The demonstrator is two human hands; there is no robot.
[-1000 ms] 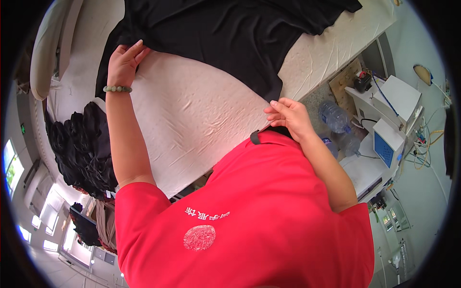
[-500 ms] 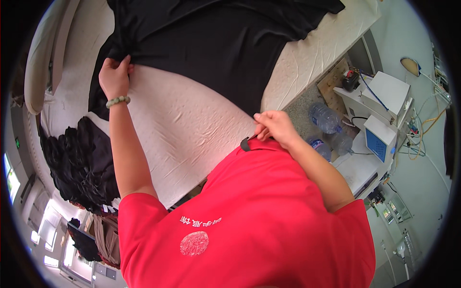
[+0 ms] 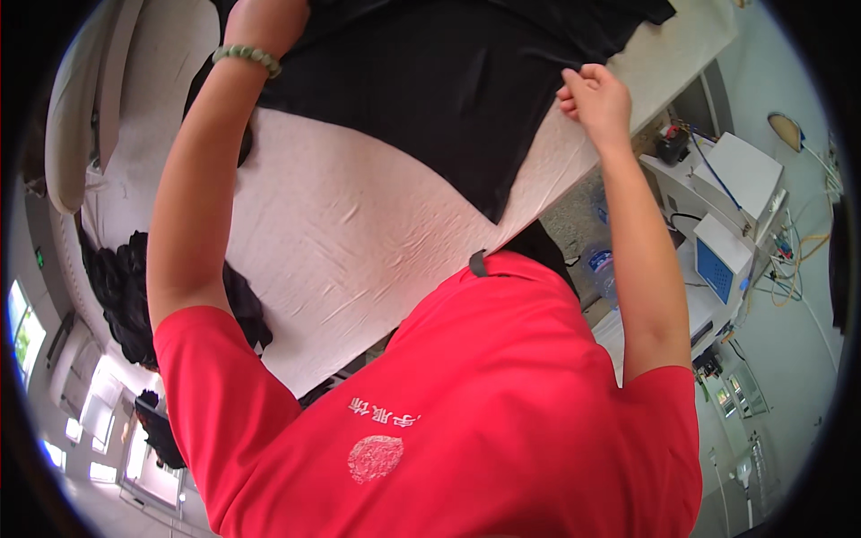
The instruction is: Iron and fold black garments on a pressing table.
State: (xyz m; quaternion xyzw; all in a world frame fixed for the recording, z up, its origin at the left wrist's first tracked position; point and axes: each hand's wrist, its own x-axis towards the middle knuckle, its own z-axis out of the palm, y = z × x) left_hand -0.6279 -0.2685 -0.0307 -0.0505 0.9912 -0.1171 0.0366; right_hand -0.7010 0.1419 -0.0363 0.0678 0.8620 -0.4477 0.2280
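Note:
A large black cloth (image 3: pixel 430 99), smooth and slightly shiny, lies spread over the far part of a table with a wrinkled pale cover (image 3: pixel 332 215). One corner of it points toward me. My right hand (image 3: pixel 599 100) is closed at the cloth's right edge, thumb and forefinger pinching it. Over the cloth's far left part is my left hand (image 3: pixel 267 22), a green bead bracelet (image 3: pixel 247 59) at its wrist. Its fingers run past the top of the picture, so their hold is hidden.
A heap of dark cloth (image 3: pixel 126 287) lies at the left, partly behind my left arm. Beyond the table's right edge stand a plastic bottle (image 3: pixel 599 264), a white box-shaped machine (image 3: pixel 737 175) and a unit with a blue panel (image 3: pixel 713 271), with loose cables.
Both hands have moved away from me, the right from the near corner up along the cloth's right edge. The near corner now lies flat on the table.

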